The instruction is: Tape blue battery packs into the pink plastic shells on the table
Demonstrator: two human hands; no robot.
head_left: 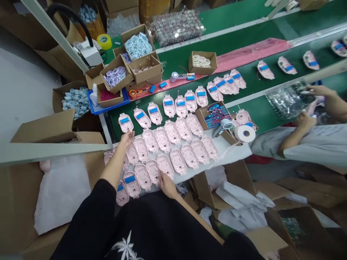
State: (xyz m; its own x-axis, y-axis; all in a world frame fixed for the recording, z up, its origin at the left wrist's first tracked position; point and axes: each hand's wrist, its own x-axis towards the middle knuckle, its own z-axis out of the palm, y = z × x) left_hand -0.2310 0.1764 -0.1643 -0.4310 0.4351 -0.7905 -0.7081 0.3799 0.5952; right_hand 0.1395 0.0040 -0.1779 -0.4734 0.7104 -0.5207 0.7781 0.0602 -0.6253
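Observation:
My left hand [127, 139] is at the lower edge of a pink plastic shell [125, 127] with a blue battery pack, its fingers closed at that edge. Lower down, my right hand [167, 185] has its fingers on the near end of an empty pink shell [165, 165]. More empty shells lie in rows on a white sheet [184, 177]. Two shells nearest my body hold blue batteries, one being this shell [132, 186]. Further battery-fitted shells [168, 108] line the green belt [230, 54]. My forearm partly hides the leftmost shells.
A box of wired blue batteries [215, 115], a handheld fan [224, 126] and a white roll [244, 133] stand right. Boxes of rings [138, 46] and a blue tray [108, 108] are at the back left. A co-worker's hands [306, 121] work at the right. Cardboard boxes [238, 173] stand below.

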